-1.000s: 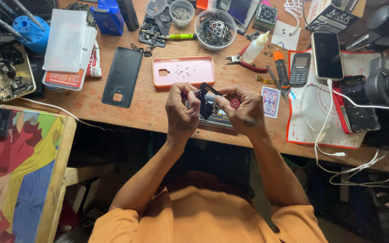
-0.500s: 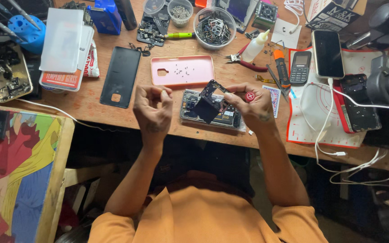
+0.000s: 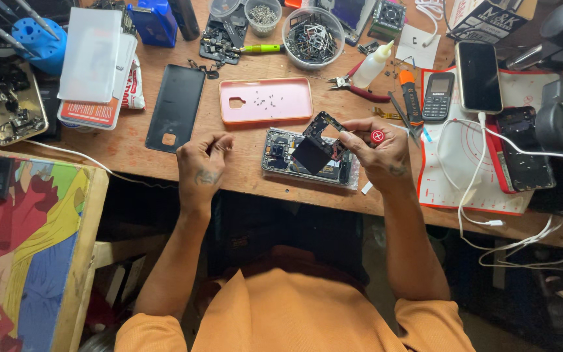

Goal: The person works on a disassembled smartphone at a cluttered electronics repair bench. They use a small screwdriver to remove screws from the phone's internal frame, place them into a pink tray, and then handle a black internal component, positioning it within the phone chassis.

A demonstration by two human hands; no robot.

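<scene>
An opened phone [image 3: 280, 156] lies on the wooden bench [image 3: 131, 146] in front of me, its inner parts showing. My right hand [image 3: 380, 156] holds a black inner cover plate [image 3: 314, 146] lifted over the phone's right half. A small screwdriver with a red cap [image 3: 377, 136] is tucked between the same fingers. My left hand [image 3: 203, 163] hovers over the bench to the left of the phone, fingers curled and pinched together. Nothing is visible in it.
A pink phone case [image 3: 265, 100] holding several tiny screws lies behind the phone, with a black back cover [image 3: 176, 107] to its left. Right of my hand are a red-edged mat [image 3: 464, 176], a keypad phone [image 3: 436, 96], a smartphone [image 3: 478, 76] and white cables [image 3: 483, 195]. Parts bowls [image 3: 312, 29] stand at the back.
My left hand has let go and moved left, away from the phone. My right hand keeps the black plate, now raised and tilted over the phone's right half.
</scene>
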